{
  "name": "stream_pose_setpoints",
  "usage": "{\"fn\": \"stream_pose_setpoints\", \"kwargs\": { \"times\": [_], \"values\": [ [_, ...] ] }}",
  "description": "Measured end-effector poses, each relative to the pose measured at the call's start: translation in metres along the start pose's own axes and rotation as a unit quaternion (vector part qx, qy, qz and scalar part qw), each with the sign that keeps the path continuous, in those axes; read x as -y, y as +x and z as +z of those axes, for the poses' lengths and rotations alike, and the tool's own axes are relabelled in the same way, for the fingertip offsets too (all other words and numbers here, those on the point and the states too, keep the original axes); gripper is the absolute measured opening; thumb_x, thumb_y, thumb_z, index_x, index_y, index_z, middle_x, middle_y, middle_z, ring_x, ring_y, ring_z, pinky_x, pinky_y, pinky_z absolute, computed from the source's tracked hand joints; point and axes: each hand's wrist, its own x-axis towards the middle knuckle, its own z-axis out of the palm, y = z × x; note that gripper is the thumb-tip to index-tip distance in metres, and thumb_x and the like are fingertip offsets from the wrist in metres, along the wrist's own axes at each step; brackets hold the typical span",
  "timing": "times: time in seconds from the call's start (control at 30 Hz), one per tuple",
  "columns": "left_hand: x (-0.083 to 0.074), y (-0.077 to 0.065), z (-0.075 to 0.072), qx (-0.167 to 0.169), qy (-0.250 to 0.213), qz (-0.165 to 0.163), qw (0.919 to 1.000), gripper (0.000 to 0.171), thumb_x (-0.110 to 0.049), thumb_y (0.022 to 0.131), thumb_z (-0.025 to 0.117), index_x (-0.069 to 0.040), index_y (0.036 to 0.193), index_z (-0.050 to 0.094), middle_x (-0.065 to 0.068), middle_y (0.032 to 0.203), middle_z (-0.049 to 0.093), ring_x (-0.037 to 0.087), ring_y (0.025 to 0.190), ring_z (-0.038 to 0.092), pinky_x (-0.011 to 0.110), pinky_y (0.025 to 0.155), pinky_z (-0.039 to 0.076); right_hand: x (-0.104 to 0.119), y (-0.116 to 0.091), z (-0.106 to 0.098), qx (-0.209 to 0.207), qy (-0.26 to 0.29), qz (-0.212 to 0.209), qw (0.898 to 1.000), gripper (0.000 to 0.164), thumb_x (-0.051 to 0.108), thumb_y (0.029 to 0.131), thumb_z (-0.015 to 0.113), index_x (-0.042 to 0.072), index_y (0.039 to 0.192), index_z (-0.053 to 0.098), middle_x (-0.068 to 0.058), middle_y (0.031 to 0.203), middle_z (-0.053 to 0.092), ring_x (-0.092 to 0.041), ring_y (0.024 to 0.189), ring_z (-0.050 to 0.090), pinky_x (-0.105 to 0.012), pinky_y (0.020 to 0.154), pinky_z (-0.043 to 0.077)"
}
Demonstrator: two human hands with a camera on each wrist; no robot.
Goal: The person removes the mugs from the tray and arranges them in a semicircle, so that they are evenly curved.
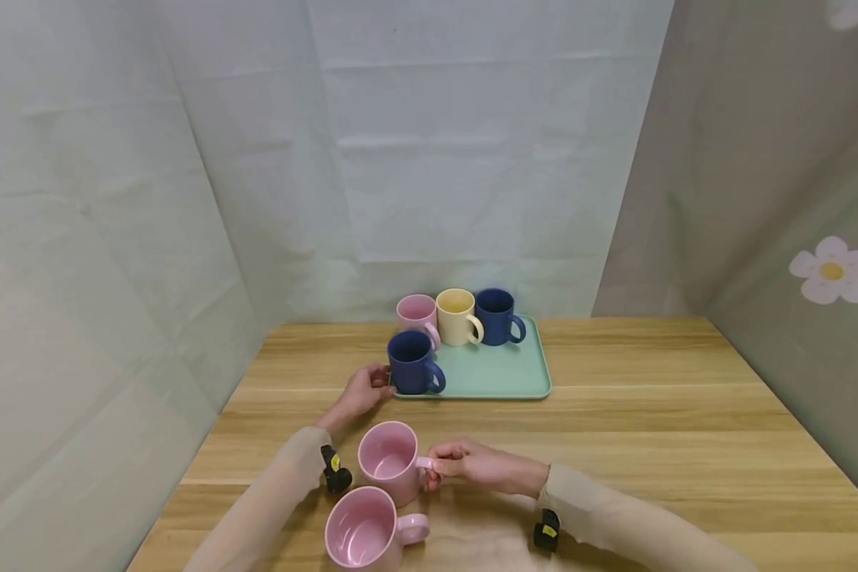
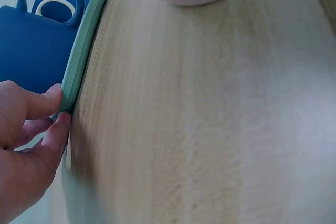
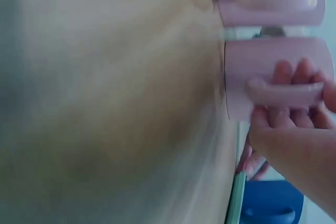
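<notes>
My left hand (image 1: 363,391) is at the near left corner of a mint-green tray (image 1: 500,375). In the left wrist view, its thumb and fingers pinch the tray's rim (image 2: 79,59), close beside a dark blue mug (image 1: 409,372) standing on that corner. With the fingers curled through its handle, my right hand (image 1: 482,467) grips a pink mug (image 1: 400,483) in front of the tray. Nearer to me, a second pink mug (image 1: 363,534) stands upright beside the held one, handle to the right.
Along the tray's back stand another pink mug (image 1: 416,308), a cream mug (image 1: 457,324) with a yellow inside and a second dark blue mug (image 1: 496,322). Under everything is a wooden table (image 1: 658,413). A pale cloth (image 1: 486,159) hangs behind it.
</notes>
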Motion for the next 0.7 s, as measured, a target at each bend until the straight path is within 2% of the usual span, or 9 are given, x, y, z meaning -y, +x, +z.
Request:
{"fn": "stream_pose_setpoints", "kwargs": {
  "times": [0.1, 0.23, 0.3, 0.43, 0.57, 0.7],
  "values": [
    [-0.001, 0.000, 0.000, -0.001, 0.001, 0.000, 1.0000, 0.043, 0.008, 0.083, 0.065, 0.017, 0.123, 0.052, 0.034, 0.113, 0.062, 0.041, 0.102, 0.065, 0.038, 0.086, 0.059, 0.003, 0.000, -0.007, 0.005, -0.029, 0.011, 0.999, 0.034, 0.021, 0.099, 0.051, -0.011, 0.107, 0.059, -0.009, 0.095, 0.062, -0.008, 0.091, 0.056, -0.026, 0.092, 0.048],
    [-0.001, 0.000, 0.000, -0.002, 0.000, 0.001, 1.0000, 0.043, 0.008, 0.083, 0.065, 0.017, 0.123, 0.052, 0.034, 0.113, 0.062, 0.041, 0.102, 0.064, 0.039, 0.087, 0.058, 0.009, -0.001, -0.016, -0.020, -0.059, 0.035, 0.997, 0.029, 0.026, 0.099, 0.053, 0.001, 0.109, 0.064, -0.006, 0.098, 0.063, -0.012, 0.095, 0.056, -0.034, 0.098, 0.047],
    [-0.001, 0.000, 0.000, -0.002, 0.001, 0.001, 1.0000, 0.043, 0.007, 0.083, 0.065, 0.017, 0.123, 0.052, 0.034, 0.113, 0.062, 0.041, 0.103, 0.064, 0.039, 0.087, 0.058, 0.012, 0.001, -0.021, -0.036, -0.058, 0.040, 0.997, 0.030, 0.026, 0.099, 0.053, 0.000, 0.110, 0.063, -0.005, 0.100, 0.063, -0.016, 0.099, 0.057, -0.040, 0.101, 0.047],
    [-0.002, 0.000, -0.001, -0.002, 0.003, 0.000, 1.0000, 0.043, 0.007, 0.083, 0.065, 0.017, 0.123, 0.051, 0.035, 0.114, 0.062, 0.041, 0.103, 0.064, 0.039, 0.088, 0.058, 0.016, 0.006, -0.029, -0.061, -0.042, 0.023, 0.997, 0.035, 0.020, 0.099, 0.052, -0.010, 0.116, 0.056, -0.023, 0.110, 0.061, -0.019, 0.102, 0.059, -0.048, 0.104, 0.048],
    [-0.003, 0.000, -0.001, -0.003, 0.003, -0.001, 1.0000, 0.043, 0.007, 0.083, 0.065, 0.017, 0.123, 0.052, 0.035, 0.114, 0.062, 0.042, 0.103, 0.064, 0.040, 0.088, 0.058, 0.018, 0.014, -0.038, -0.098, -0.038, 0.016, 0.994, 0.036, 0.017, 0.099, 0.051, -0.013, 0.121, 0.052, -0.032, 0.117, 0.056, -0.017, 0.101, 0.060, -0.049, 0.104, 0.048],
    [-0.002, 0.000, 0.000, -0.003, 0.007, -0.005, 1.0000, 0.043, 0.008, 0.083, 0.066, 0.017, 0.123, 0.052, 0.034, 0.113, 0.062, 0.041, 0.103, 0.064, 0.040, 0.088, 0.058, 0.020, 0.023, -0.042, -0.152, -0.020, 0.007, 0.988, 0.035, 0.014, 0.099, 0.050, -0.012, 0.122, 0.050, -0.033, 0.117, 0.056, -0.027, 0.102, 0.061, -0.049, 0.101, 0.050]
  ]
}}
